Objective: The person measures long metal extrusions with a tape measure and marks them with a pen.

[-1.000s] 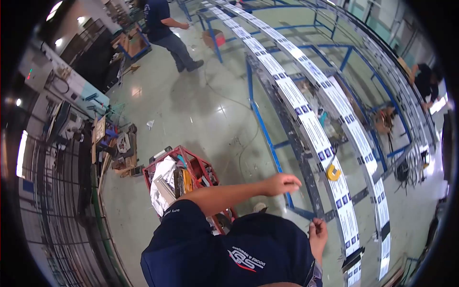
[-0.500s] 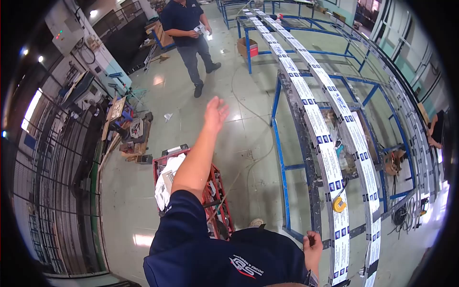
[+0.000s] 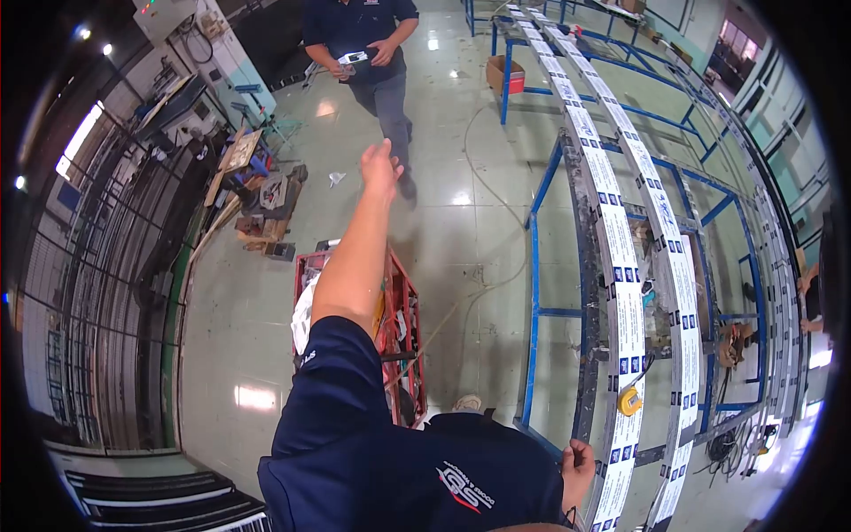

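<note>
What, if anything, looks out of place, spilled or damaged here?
A pale scrap lies loose on the floor, like dropped litter, and a thin hose or cable trails across it, perhaps a trip risk. The tape measure resting on a labelled strip seems fine. No spill or damage shows.

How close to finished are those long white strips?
Both strips already lie on the blue table, with printing along them. The left hand reaches away, looking empty; the right hand is curled near the table. The yellow tape measure rests on one strip, so maybe measuring is left; I can't tell how much.
</note>
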`<state>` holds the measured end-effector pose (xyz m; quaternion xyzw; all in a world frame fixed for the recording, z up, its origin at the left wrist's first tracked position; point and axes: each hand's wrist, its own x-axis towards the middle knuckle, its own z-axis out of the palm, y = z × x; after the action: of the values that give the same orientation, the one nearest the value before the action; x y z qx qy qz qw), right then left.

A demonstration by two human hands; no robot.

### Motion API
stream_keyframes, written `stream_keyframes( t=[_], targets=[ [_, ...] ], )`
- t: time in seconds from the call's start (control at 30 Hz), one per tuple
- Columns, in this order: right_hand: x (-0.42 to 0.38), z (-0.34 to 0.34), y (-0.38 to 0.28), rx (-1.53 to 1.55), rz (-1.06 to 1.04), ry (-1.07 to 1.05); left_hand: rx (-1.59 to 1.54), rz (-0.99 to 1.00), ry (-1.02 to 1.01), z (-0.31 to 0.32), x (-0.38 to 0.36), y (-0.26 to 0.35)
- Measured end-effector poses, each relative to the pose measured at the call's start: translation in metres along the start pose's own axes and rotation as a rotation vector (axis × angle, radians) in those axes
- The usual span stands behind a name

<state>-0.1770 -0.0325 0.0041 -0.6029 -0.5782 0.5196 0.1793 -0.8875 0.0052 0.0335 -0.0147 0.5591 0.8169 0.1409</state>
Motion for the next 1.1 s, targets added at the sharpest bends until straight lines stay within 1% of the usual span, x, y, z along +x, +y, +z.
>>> stream_keyframes(
  t=[0.1,0.17,0.23,0.33,0.43,0.5,0.57,0.67,0.73,0.8,0.87,0.9,0.93,1.0,1.1],
  targets=[
    [0.007,-0.002,0.011,0.007,-0.034,-0.029,0.030,0.030,0.083,-0.025,0.002,0.005],
    [0.012,-0.006,0.023,-0.024,-0.068,-0.039,0.035,0.005,0.096,-0.047,0.004,0.010],
    [0.011,-0.004,0.014,-0.030,-0.062,-0.051,0.043,-0.022,0.112,-0.070,0.006,0.014],
    [0.009,-0.005,0.003,-0.053,-0.049,-0.089,0.063,-0.023,0.204,-0.108,0.007,0.020],
    [0.008,-0.005,0.004,-0.065,-0.064,-0.121,0.030,0.020,0.299,-0.147,0.002,0.030],
    [0.010,-0.006,0.008,-0.064,-0.088,-0.135,0.031,0.063,0.427,-0.172,-0.007,0.040],
    [0.014,-0.007,0.016,-0.061,-0.093,-0.143,0.000,0.079,0.475,-0.196,-0.021,0.050],
    [0.024,-0.012,0.036,-0.074,-0.116,-0.175,-0.056,0.109,0.560,-0.248,-0.038,0.058],
    [0.025,-0.012,0.027,-0.104,-0.124,-0.225,-0.048,0.180,0.636,-0.290,-0.045,0.059],
    [0.027,-0.015,0.026,-0.131,-0.131,-0.274,-0.023,0.186,0.693,-0.332,-0.062,0.062],
    [0.039,-0.017,0.038,-0.164,-0.160,-0.309,0.176,0.276,0.967,-0.376,-0.081,0.058],
    [0.043,-0.018,0.043,-0.182,-0.160,-0.331,0.315,0.268,1.062,-0.382,-0.108,0.066],
    [0.048,-0.020,0.048,-0.181,-0.191,-0.358,0.318,0.261,1.089,-0.396,-0.132,0.069],
    [0.057,-0.023,0.053,-0.192,-0.230,-0.404,0.587,0.349,1.242,-0.419,-0.176,0.078],
    [0.066,-0.026,0.052,-0.228,-0.254,-0.473,0.650,0.364,1.359,-0.454,-0.242,0.098]
  ],
)
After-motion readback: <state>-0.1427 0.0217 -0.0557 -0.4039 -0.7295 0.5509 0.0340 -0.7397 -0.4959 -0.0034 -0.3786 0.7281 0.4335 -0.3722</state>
